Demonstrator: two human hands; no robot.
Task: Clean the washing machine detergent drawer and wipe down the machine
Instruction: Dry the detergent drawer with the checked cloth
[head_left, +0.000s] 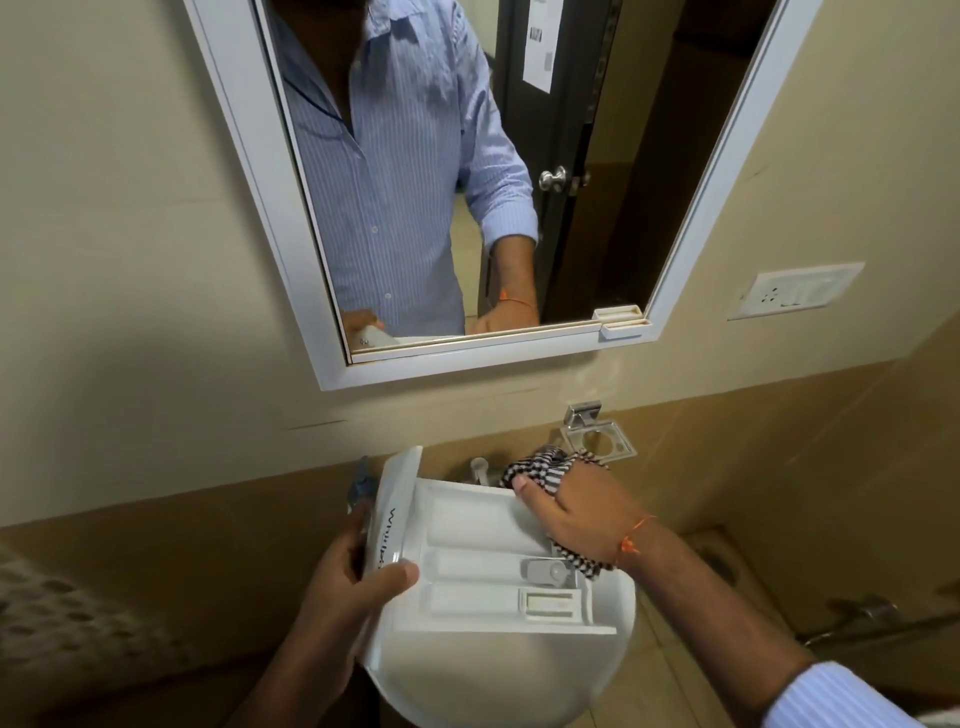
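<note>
Drawer (493, 566) gripped by left hand (353, 582) over sink (467, 686), right hand (571, 519) clutching cloth (540, 470); wiping underway, compartments likely next.

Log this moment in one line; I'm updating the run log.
left hand holds drawer over sink | right hand wipes with cloth

Location: domestic bathroom, at the washbasin.
Indicators: white-framed wall mirror (467, 176) above a white basin (498, 670); beige tiled walls; chrome soap holder (597, 434); wall socket plate (795, 290); dark door with round knob (552, 178) visible in reflection.
</note>
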